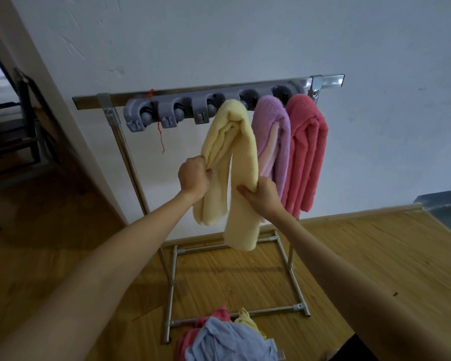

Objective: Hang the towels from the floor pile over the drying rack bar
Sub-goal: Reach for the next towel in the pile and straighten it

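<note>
**Yellow towel held on the rack**

The left hand (pixel 193 177) gripped one hanging side of the yellow towel (pixel 229 162) draped over the rack bar (pixel 182 93); the right hand (pixel 261 195) pinched the other. Beside it hung a purple towel (pixel 274 131) and a pink towel (pixel 307 149). A floor pile (pixel 219 340) lay below.

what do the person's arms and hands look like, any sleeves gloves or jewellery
Both forearms are bare all the way to the frame edge, with no sleeve in view. The left hand and the right hand wear no gloves. No watch, bracelet or ring shows on either wrist or on the fingers that can be seen.
</note>
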